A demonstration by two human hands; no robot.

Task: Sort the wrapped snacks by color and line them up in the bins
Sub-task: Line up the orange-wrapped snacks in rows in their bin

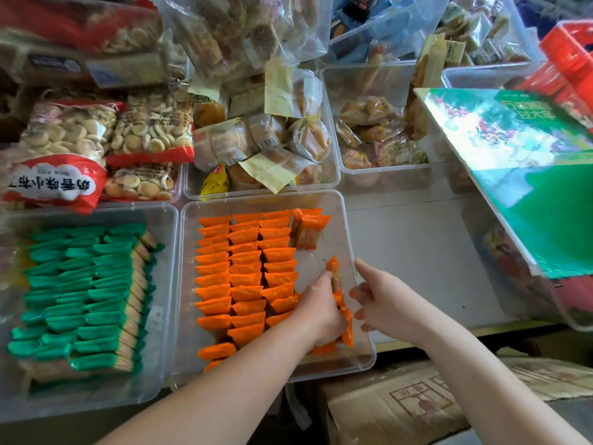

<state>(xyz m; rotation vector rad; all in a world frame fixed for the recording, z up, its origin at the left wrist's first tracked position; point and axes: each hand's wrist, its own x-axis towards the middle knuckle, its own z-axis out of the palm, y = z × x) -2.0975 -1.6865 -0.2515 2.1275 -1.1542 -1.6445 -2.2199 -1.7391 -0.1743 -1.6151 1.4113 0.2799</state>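
Straight down from the head camera, the middle bin [349,229] holds the orange snacks [245,268], stood on edge in three tight rows that run from its far edge to its near edge. A fourth row along the right wall is only part filled. Two packs [308,232] lean in the far right corner. Below them lies a bare patch of bin floor, and then a few packs stand against the right wall near the near right corner.

The left hand [321,311] reaches into that near right part, and its fingers and thumb close round several of those upright orange packs. The right hand [383,300] sits just at the bin's right rim with its thumb raised and its fingers loosely curled, holding no pack. I cannot tell whether it touches the wall.

Green snacks [80,293] fill the left bin [167,220] in packed rows, leaving a strip of room along its right wall.

Right of the middle bin, the shelf [417,252] lies bare up to a tilted green box [529,200], which overhangs its right edge. A cardboard box [401,409] sits below the shelf's near edge.
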